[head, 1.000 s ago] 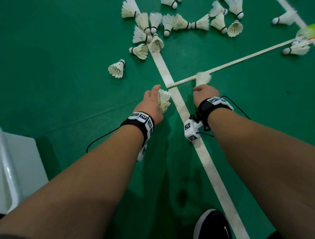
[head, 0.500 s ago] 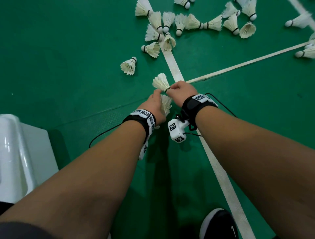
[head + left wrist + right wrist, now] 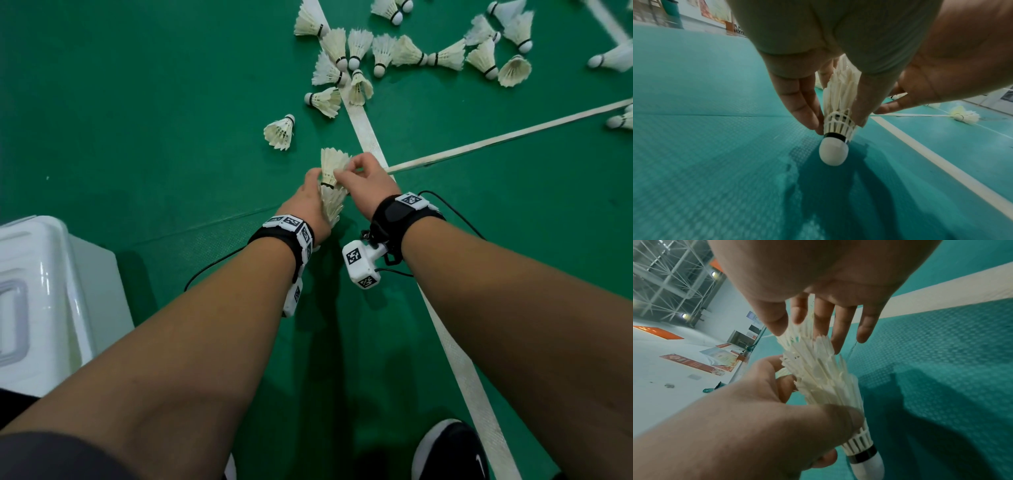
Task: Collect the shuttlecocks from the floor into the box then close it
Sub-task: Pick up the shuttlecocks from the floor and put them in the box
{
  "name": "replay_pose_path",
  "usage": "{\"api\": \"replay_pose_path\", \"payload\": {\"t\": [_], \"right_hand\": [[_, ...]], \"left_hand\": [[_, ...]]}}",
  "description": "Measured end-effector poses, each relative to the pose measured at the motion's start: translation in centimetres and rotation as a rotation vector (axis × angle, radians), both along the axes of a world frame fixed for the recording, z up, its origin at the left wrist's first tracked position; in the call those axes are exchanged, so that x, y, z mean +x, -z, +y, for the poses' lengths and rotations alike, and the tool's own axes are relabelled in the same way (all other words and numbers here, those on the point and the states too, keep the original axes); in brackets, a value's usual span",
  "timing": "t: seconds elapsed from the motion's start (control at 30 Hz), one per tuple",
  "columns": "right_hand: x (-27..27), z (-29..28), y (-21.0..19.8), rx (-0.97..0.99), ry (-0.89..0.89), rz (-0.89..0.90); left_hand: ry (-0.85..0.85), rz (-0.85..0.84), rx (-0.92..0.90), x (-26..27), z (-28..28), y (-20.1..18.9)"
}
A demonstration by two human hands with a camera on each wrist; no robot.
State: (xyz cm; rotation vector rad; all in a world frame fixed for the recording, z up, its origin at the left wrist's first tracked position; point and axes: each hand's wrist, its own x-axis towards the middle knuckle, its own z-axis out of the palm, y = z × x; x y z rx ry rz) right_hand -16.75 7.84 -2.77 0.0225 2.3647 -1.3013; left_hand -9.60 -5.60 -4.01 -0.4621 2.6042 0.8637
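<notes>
My left hand (image 3: 310,197) grips a white feather shuttlecock (image 3: 331,205) by its skirt; the left wrist view shows its cork (image 3: 833,152) pointing down between the fingers (image 3: 807,116). My right hand (image 3: 344,173) pinches a second shuttlecock (image 3: 333,163) and holds it cork-first in the open feather end of the first. In the right wrist view the two feather skirts (image 3: 818,369) overlap. Several loose shuttlecocks (image 3: 356,54) lie on the green floor beyond my hands, the nearest one (image 3: 280,132) to the left. The white box (image 3: 51,274) stands at the left edge.
White court lines (image 3: 366,130) cross just beyond my hands, and one runs back past my right forearm. More shuttlecocks (image 3: 513,68) lie at the far right. A black shoe (image 3: 448,448) is at the bottom. Cables trail from both wrist cameras.
My right hand picked a shuttlecock off the line junction, carried it left to my left hand and set it into the one held there. The view shifted, showing more of the box.
</notes>
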Motion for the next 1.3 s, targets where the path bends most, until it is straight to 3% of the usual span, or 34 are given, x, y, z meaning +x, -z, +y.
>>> {"api": "replay_pose_path", "payload": {"t": [0.13,0.27,0.43,0.7,0.8,0.93,1.07,1.3], "right_hand": [[-0.3,-0.2,0.0,-0.093,0.008,0.001],[-0.4,-1.0,0.3,0.072,-0.106,0.047],[-0.5,-1.4,1.3,0.190,-0.097,0.067],[-2.1,0.0,1.8,0.384,0.042,0.222],[-2.8,0.9,2.1,0.428,0.080,0.215],[-3.9,2.5,2.9,0.498,-0.056,0.072],[-4.6,2.9,3.4,0.442,-0.071,-0.026],[-3.9,1.8,4.5,0.560,-0.096,0.151]], "left_hand": [[0.040,0.004,0.026,0.4,-0.5,-0.3],[0.068,-0.003,0.026,0.4,-0.7,-0.3],[0.076,-0.029,-0.008,0.5,-1.2,0.5],[0.036,-0.088,0.006,0.7,-2.5,1.2],[0.027,-0.105,0.004,0.7,-2.6,1.4],[0.039,-0.121,-0.001,0.8,-2.5,1.8],[0.045,-0.133,0.003,1.0,-2.4,2.0],[0.047,-0.142,-0.009,1.0,-2.4,2.4]]}}
